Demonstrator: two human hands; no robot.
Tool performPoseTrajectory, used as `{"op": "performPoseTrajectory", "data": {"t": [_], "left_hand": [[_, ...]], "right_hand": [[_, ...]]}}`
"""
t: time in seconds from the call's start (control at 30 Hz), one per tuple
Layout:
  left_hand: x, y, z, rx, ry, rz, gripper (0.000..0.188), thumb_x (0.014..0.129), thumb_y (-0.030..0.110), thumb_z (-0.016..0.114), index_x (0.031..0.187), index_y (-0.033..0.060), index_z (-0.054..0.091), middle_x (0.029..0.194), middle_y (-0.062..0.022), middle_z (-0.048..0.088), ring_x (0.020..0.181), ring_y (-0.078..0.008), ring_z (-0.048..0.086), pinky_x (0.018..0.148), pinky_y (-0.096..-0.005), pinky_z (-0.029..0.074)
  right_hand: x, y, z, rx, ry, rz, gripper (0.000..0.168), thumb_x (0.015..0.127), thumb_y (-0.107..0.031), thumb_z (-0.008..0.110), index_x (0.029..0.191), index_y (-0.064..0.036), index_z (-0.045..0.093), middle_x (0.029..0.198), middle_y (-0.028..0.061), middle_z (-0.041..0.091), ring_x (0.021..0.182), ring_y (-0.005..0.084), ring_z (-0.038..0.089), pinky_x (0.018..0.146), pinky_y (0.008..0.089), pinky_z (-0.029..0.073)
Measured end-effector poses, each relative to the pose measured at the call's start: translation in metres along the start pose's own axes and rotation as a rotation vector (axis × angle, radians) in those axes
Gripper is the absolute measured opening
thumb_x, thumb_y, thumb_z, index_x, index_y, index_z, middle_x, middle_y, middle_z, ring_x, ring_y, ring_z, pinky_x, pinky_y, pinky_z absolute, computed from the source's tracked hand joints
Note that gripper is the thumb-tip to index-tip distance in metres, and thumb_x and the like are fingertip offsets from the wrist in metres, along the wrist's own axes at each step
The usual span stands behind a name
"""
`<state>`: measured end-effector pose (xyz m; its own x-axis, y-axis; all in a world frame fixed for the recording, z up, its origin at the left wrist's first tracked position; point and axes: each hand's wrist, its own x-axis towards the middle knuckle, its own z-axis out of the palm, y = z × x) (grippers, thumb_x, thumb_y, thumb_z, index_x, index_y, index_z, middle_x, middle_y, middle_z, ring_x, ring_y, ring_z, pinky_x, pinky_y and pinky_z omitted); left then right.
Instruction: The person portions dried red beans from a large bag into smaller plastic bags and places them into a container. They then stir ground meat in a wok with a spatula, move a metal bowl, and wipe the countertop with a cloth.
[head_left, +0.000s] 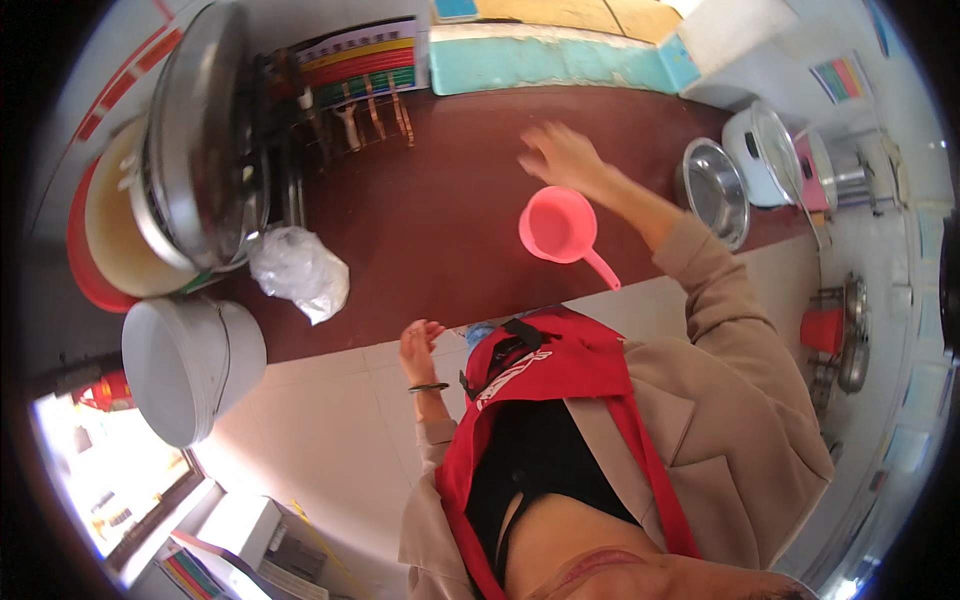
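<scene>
My right hand is raised over the dark red tabletop, blurred, its fingers spread and holding nothing. Just below it in view, a pink plastic dipper has its handle pointing toward the table's front edge. My left hand, with a dark bangle at the wrist, hangs by that front edge. Its fingers are loosely bent, and nothing shows in them. A clear plastic bag with pale contents, not clearly visible, lies on the tabletop to the left.
On the left stand a white bucket, a large metal pan or lid and a red basin. Utensils hang or stand at the back. A steel bowl and a white pot stand at right. Turquoise tiles edge the back.
</scene>
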<state>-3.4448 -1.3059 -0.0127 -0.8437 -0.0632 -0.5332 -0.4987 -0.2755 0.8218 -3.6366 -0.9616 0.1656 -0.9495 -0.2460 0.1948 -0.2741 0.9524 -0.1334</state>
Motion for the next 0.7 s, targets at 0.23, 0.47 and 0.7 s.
{"op": "performPoseTrajectory", "data": {"t": [0.23,0.47,0.7], "left_hand": [[0.01,-0.057,0.12,0.277,-0.581,-0.29,0.038,0.093,0.036,0.052,0.112,0.0039,0.055,0.105,-0.0126,0.063,0.096,-0.0205,0.062,0.073,-0.0253,0.047],[0.033,-0.105,0.233,0.083,-0.276,-0.407,0.043,0.084,0.042,0.062,0.101,0.0024,0.059,0.089,-0.0084,0.063,0.08,-0.0169,0.061,0.063,-0.03,0.047],[0.077,-0.102,0.219,0.057,0.426,-0.224,0.019,0.082,0.024,0.062,0.079,0.0062,0.055,0.075,-0.0065,0.059,0.073,-0.0196,0.056,0.069,-0.0338,0.045]], "right_hand": [[-0.27,0.094,0.143,0.302,-0.8,0.583,0.059,0.068,-0.03,0.07,0.116,-0.004,0.047,0.106,0.0167,0.062,0.095,0.0338,0.062,0.079,0.0458,0.049],[-0.224,0.018,0.131,0.891,-0.691,0.468,0.064,0.069,-0.038,0.068,0.121,-0.009,0.045,0.101,0.0208,0.063,0.093,0.0374,0.062,0.077,0.0473,0.049],[-0.313,0.159,0.147,1.166,-0.026,0.468,0.054,0.077,-0.044,0.066,0.109,-0.001,0.059,0.092,0.0159,0.066,0.085,0.0282,0.064,0.074,0.0378,0.05]]}}
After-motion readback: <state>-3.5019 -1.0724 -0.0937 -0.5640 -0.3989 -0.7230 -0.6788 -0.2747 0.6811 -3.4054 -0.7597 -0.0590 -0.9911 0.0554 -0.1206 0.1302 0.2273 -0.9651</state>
